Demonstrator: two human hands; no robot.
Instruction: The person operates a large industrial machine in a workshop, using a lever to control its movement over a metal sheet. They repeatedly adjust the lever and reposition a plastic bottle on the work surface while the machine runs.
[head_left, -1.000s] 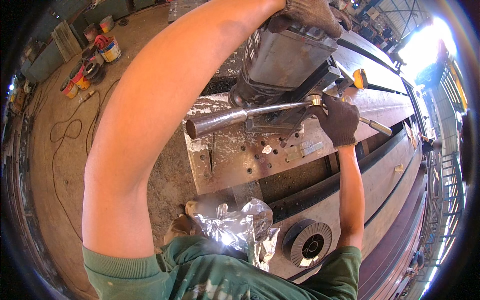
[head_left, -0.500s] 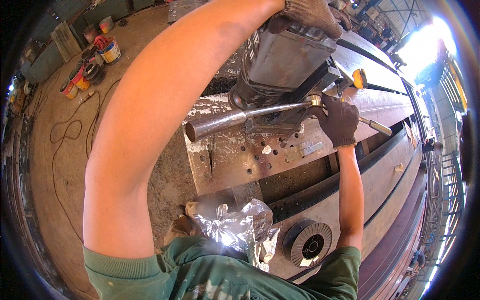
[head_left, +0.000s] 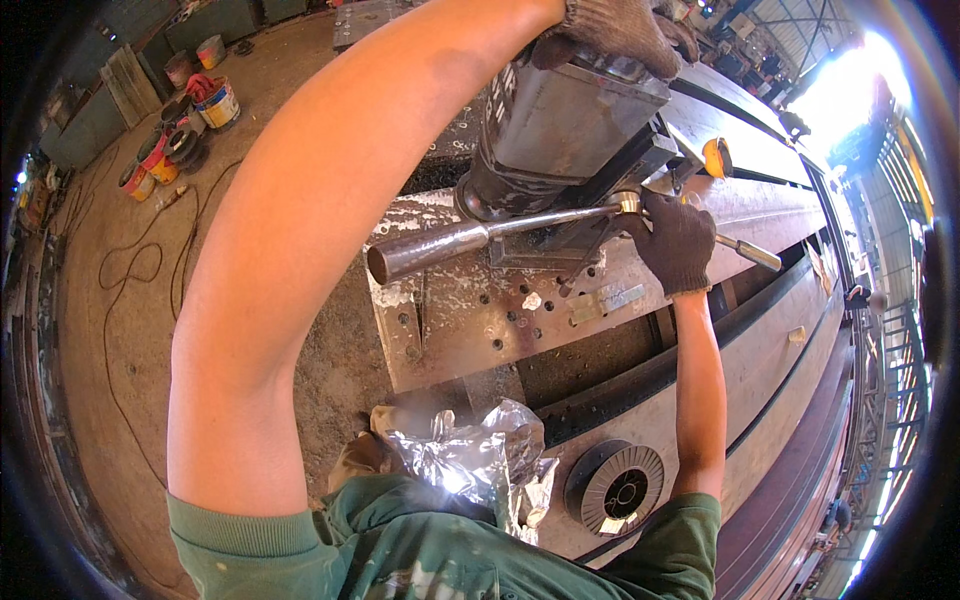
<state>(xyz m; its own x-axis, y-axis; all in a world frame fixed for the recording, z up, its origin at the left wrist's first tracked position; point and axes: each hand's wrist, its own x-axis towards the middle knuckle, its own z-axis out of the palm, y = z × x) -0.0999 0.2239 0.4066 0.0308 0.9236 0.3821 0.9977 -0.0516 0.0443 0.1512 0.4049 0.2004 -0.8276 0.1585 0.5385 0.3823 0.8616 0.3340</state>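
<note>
- Lying low ctr of frame: crumpled silver foil [head_left: 480, 460], w/ dark spool [head_left: 598, 500] sitting just to its R.
- R hand [head_left: 680, 240], gloved, R of ctr: fingers curling closed around metal bar [head_left: 555, 217] beside brass-coloured collar [head_left: 629, 202]; undersides hidden.
- Bar's running across mid-frame, thick tubular end pointing L, passing above drilled plate [head_left: 450, 345].
- L hand [head_left: 622, 38], gloved, top ctr: resting on dark metal housing [head_left: 580, 115], fingers bending; can't tell how far open, tips mostly hidden.
- Buckets [head_left: 217, 108] are standing upper L.
</note>
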